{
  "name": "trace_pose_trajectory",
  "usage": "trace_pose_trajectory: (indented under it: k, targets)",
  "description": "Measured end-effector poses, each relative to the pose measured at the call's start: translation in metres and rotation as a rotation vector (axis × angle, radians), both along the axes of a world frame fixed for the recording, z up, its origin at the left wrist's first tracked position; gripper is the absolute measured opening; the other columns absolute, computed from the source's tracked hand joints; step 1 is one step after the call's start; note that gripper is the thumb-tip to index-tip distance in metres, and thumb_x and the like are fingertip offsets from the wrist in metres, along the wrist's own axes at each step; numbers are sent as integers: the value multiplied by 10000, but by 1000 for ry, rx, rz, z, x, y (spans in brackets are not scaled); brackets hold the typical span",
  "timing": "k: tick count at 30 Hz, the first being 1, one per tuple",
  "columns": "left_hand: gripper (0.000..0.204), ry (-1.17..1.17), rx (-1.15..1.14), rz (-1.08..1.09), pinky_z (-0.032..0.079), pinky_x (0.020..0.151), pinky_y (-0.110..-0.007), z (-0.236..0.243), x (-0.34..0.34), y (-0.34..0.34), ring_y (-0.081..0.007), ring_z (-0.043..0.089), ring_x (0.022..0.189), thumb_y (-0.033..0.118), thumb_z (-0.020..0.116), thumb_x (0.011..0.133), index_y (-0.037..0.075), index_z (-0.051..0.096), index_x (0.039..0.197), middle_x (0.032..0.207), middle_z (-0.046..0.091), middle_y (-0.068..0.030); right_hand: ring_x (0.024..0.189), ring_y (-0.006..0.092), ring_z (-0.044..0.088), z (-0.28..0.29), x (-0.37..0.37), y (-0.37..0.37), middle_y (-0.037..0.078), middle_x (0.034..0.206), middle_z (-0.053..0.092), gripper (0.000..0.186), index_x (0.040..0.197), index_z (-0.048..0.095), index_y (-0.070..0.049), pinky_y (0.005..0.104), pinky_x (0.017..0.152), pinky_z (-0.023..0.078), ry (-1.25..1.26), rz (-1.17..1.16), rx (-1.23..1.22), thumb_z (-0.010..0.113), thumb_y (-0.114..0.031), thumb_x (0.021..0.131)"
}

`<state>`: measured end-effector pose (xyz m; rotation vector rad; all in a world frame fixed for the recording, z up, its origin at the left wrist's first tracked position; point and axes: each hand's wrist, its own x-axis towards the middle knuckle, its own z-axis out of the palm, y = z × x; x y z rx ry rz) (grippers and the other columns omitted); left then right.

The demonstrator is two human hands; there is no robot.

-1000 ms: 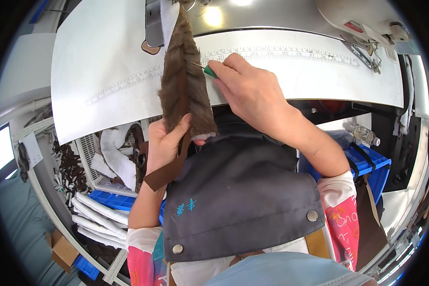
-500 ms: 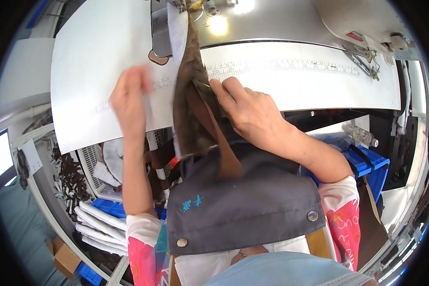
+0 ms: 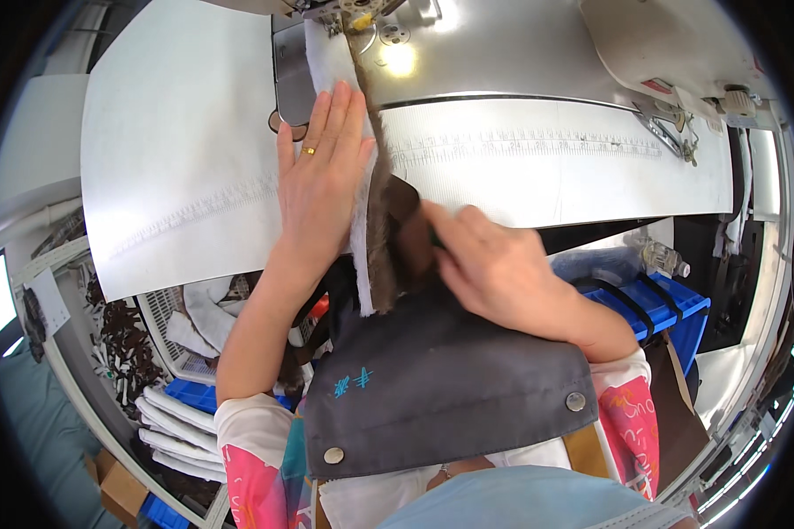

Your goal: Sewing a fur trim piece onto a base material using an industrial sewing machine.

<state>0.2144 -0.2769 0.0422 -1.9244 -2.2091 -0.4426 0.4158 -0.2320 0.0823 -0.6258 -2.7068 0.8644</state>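
My left hand [image 3: 320, 194] lies flat, fingers stretched out, on a long strip of white backing [image 3: 333, 57] that runs up to the sewing machine's needle area [image 3: 326, 12]. Brown furry fabric [image 3: 381, 256] shows along the strip's right edge, and its near end hangs over the table edge. A smooth brown strip [image 3: 413, 234] lies to the right of the fur. Right beside that smooth strip is my right hand [image 3: 507, 273], curled and blurred by motion. What its fingers hold, if anything, I cannot make out.
A white worktop [image 3: 538, 189] with ruler markings surrounds the machine's metal bed [image 3: 503, 57]. Metal clips [image 3: 670, 132] lie at its right. Lower left are a white basket [image 3: 154, 322] and folded white cloths [image 3: 176, 432]; a blue crate [image 3: 662, 304] and a plastic bottle [image 3: 666, 258] are at right.
My left hand has come down from the air onto the white strip, flattening the fabric. My right hand has moved down and right; the thin green-ended tool seen in it earlier no longer shows.
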Motion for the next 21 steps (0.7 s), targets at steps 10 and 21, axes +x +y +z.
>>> trace_pose_trajectory:
  k: [10,21]
  targets:
    - [444,-62,-30,20,215,1033,-455,7,5,0,-179,390,1267,175,546,873,68,453,1294,1361,429,-62,562,271,586,-18,-59,41,103,774,617,364,1154,517,-11,338,491,458,101,-254,161,582,-112,811]
    - [428,-182,-12,3,200,1042,-422,7,1,-1,-175,424,1243,152,536,877,70,459,1290,1346,448,-64,524,256,544,-15,-51,55,75,674,525,428,1161,518,-16,339,467,437,51,80,209,609,-92,750]
